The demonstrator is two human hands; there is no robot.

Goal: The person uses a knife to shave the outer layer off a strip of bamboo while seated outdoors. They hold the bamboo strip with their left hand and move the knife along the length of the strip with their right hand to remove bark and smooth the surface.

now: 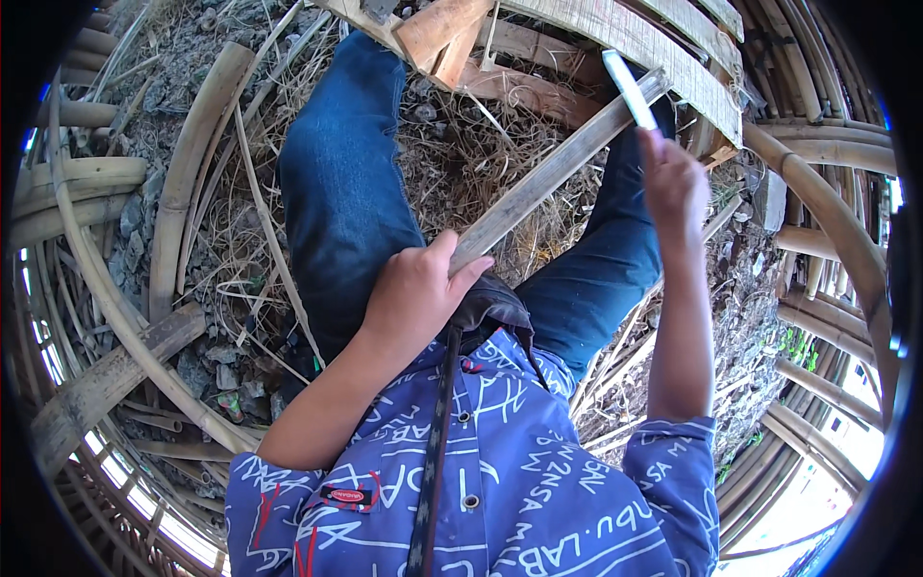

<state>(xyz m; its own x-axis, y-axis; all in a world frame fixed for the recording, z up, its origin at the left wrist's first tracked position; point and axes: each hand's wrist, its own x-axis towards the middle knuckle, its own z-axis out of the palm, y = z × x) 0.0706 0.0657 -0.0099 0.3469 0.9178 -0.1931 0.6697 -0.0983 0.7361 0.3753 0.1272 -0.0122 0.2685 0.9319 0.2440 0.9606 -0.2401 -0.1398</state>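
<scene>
My left hand (409, 293) is closed round the near end of a grey-brown wooden strip (553, 178), close to my waist. From there the strip slants up and away to the right, its far end lying against a slatted wooden frame (707, 91). My right hand (673, 183), slightly smeared by motion, grips a knife by its handle. The knife's broad pale blade (629, 87) points away from me and crosses the strip near its far end. Whether the blade's edge is biting into the wood cannot be made out.
My jeans-clad legs (346, 163) are spread on both sides of the strip. Dry straw (461, 163) and grey stones cover the ground. A short wooden block (447, 29) is at the top. Bamboo poles (197, 163) lie left, with more bamboo stacked right.
</scene>
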